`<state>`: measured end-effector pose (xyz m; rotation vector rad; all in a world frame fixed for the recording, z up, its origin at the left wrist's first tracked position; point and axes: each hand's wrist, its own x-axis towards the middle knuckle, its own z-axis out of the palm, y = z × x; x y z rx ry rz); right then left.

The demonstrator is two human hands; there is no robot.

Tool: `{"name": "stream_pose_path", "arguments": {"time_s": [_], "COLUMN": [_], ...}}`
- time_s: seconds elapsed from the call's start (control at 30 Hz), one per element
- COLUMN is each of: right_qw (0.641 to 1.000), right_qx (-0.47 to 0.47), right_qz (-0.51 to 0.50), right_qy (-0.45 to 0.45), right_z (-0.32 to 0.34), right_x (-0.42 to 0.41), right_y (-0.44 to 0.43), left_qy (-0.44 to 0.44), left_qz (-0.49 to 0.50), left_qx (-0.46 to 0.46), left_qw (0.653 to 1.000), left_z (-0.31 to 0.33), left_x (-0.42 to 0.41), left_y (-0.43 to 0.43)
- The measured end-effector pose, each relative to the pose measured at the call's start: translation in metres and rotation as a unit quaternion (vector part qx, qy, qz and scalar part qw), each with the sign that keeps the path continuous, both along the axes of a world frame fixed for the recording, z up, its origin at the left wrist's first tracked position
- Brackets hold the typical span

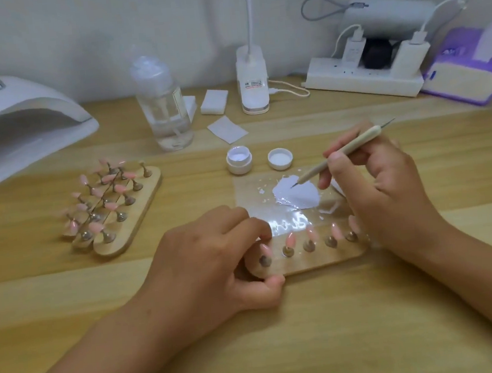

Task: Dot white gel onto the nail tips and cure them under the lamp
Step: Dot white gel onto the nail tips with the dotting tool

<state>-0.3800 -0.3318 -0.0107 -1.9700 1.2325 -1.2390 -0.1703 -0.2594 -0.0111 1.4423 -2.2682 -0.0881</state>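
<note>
Now the right hand (387, 186) pinches the dotting tool (337, 157), its tip in white gel (299, 195).

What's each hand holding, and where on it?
Right hand pinches the dotting tool mid-shaft; left hand grips the wooden nail stand at its left end.

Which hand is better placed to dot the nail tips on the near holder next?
Right. The right hand pinches the dotting tool, its tip in the white gel puddle. The left hand grips the holder at its end, steadying it.
</note>
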Motion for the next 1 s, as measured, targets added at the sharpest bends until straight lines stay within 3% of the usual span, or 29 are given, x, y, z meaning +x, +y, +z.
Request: {"name": "stream_pose_path", "arguments": {"time_s": [0.1,0.27,0.57,1.0], "right_qw": [0.999,0.99,0.984,0.985], "right_qx": [0.02,0.086,0.111,0.102], "right_qz": [0.025,0.061,0.084,0.079], "right_qy": [0.006,-0.093,-0.111,-0.111], "right_z": [-0.003,-0.006,-0.011,-0.008], "right_x": [-0.001,-0.007,-0.008,-0.005], "right_y": [-0.002,-0.01,-0.013,-0.011], "left_qy": [0.014,0.051,0.069,0.208], "left_qz": [-0.014,-0.017,-0.019,-0.078], "left_qx": [-0.005,0.016,0.02,0.108], "left_qw": [1.0,0.998,0.997,0.969], "left_z": [-0.004,-0.004,-0.003,-0.005], "left_x": [0.007,0.012,0.012,0.02], "left_y": [0.001,0.001,0.001,-0.006]}}
